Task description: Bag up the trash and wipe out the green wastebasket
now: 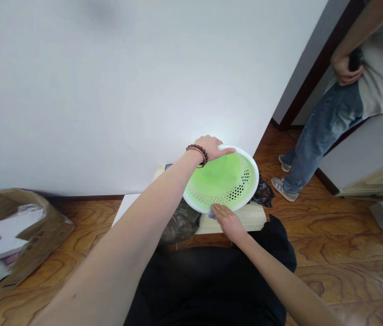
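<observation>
A green plastic colander (217, 176) with a white rim and round holes is tilted above a pale wooden bench. My left hand (212, 148) grips its far rim, the thumb lying over the edge and the other fingers behind it. A beaded bracelet (202, 153) circles that wrist. At the near rim, my right hand (227, 219) presses a small greyish cloth (212, 214) against the white edge, fingers together. Most of the cloth is hidden under the fingers.
Under the colander stands the wooden bench (242, 221), with a dark plastic bag (182, 224) at left and a black bag (264, 192) at right. A white wall (126, 90) rises behind. A cardboard box (47, 235) sits left; a person (330, 117) stands right.
</observation>
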Motion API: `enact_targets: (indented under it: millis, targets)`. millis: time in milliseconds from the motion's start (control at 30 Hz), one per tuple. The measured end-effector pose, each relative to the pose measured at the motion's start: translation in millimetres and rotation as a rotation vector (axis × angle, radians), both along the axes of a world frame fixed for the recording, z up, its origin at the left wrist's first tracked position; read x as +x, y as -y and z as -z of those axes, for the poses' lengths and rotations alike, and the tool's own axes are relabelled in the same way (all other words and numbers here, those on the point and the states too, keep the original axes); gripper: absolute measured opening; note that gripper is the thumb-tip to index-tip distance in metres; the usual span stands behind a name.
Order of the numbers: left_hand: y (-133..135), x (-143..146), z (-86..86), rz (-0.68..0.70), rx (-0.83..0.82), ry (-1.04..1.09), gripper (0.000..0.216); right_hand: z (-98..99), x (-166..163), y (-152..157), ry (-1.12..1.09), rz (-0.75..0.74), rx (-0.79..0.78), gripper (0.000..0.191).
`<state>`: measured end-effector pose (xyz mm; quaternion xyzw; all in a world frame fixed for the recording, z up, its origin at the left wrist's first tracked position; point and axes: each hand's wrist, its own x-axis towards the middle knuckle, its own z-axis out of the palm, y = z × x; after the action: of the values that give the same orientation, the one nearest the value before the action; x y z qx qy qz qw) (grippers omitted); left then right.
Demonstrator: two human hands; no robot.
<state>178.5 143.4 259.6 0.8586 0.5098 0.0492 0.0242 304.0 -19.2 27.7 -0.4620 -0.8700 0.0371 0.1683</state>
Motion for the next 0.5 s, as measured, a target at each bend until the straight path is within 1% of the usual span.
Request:
enact_targets:
  millis: [100,133,200,300,433,500]
  targets:
    - [0,0,0.5,0.009,0.015,-0.011,0.084,-3.6,29,-3,0.073,-0.014,-0.014,0.045]
    - [0,1,0.7,0.009,0.019,-0.015,0.084,-5.6,32,-4,0.092,-0.002,-0.022,0.045]
    - [0,1,1.0,0.000,0.019,-0.019,0.083,-8.6,29,-5,0.123,0.041,-0.038,0.045]
    - [-2,-1,2.4,-0.022,0.008,-0.018,0.084,-9.2,3,-4,0.127,0.092,-0.047,0.043]
    - [-5,-8,6.4,-0.017,0.018,-0.030,0.082,-8.4,-45,-8,0.058,0.105,-0.032,0.042]
    - [-7,-11,8.3,-0.005,0.023,-0.044,0.081,-9.1,-62,-11,0.023,0.117,-0.026,0.043]
